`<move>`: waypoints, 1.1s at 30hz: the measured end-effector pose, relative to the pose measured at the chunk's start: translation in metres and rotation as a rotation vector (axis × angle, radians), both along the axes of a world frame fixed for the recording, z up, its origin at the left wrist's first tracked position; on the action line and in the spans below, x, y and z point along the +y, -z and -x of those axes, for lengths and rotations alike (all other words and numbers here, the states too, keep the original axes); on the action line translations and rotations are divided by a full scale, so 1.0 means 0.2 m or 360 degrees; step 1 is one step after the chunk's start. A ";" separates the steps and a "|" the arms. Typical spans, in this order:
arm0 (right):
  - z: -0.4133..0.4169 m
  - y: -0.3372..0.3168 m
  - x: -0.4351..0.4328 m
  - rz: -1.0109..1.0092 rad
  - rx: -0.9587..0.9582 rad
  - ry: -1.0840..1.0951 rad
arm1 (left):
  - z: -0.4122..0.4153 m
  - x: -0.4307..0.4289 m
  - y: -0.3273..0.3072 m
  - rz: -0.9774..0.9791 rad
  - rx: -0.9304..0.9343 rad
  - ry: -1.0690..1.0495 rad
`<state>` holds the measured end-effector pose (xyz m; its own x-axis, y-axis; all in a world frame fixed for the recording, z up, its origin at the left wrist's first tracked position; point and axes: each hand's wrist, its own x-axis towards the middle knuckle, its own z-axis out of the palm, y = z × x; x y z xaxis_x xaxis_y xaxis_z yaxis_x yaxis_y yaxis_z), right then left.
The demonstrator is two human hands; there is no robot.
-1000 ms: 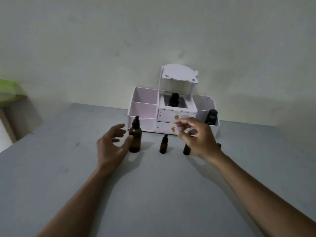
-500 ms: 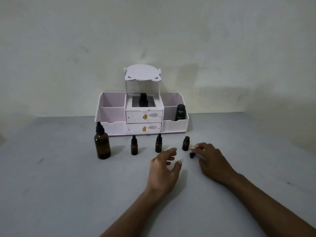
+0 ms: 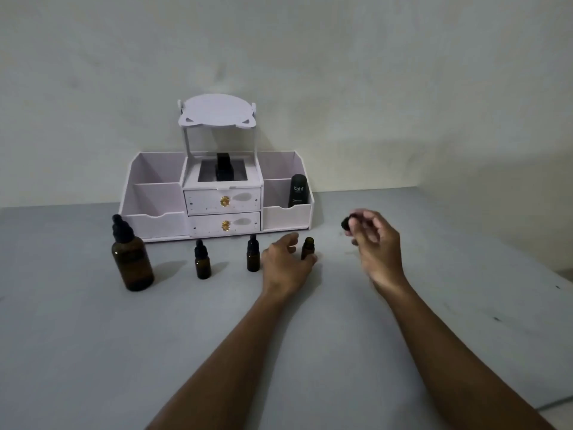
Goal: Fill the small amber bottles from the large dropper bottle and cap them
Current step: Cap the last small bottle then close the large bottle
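Note:
The large amber dropper bottle (image 3: pixel 131 259) stands capped at the left of the grey table. Two small amber bottles (image 3: pixel 202 260) (image 3: pixel 253 254) with black dropper caps stand to its right. A third small amber bottle (image 3: pixel 307 247) is uncapped. My left hand (image 3: pixel 286 262) rests just left of it, fingers apart and curled around its base, thumb touching it. My right hand (image 3: pixel 373 243) is raised to the right and pinches a small black cap (image 3: pixel 345 224) in its fingertips.
A pale lilac desk organiser (image 3: pixel 217 197) with two drawers stands against the wall behind the bottles. It holds a black Kahf tube (image 3: pixel 298 191) at the right and a dark bottle (image 3: pixel 222 167) in the middle. The table's right edge (image 3: pixel 555 274) is near.
My right hand lifted the black cap off the table and rose to the right. My left hand reached forward to the uncapped small bottle.

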<state>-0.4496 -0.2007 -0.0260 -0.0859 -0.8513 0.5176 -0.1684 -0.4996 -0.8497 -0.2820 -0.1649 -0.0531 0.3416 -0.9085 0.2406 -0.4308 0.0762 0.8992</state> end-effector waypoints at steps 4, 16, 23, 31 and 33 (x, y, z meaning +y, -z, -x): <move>-0.09 -0.05 -0.02 0.0012 -0.0389 -0.0104 | 0.00 -0.03 0.01 0.0018 0.0054 0.0005; -0.21 0.00 -0.04 -0.0037 -0.0199 -0.0156 | -0.01 -0.03 0.02 0.0058 0.0039 0.0025; -0.23 0.02 -0.07 0.0035 -0.0006 -0.0043 | -0.02 -0.02 0.02 0.0062 0.0086 0.0067; -0.23 0.08 -0.06 -0.0056 0.0361 -0.0058 | -0.03 -0.01 0.02 0.0098 0.0127 0.0090; -0.22 0.08 -0.05 -0.0071 0.0285 -0.0114 | -0.02 -0.01 0.02 0.0104 0.0147 0.0107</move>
<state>-0.4047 -0.2104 -0.0419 0.0658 -0.8743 0.4810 -0.2841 -0.4785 -0.8309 -0.2771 -0.1662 -0.0575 0.3038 -0.9136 0.2704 -0.3383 0.1619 0.9270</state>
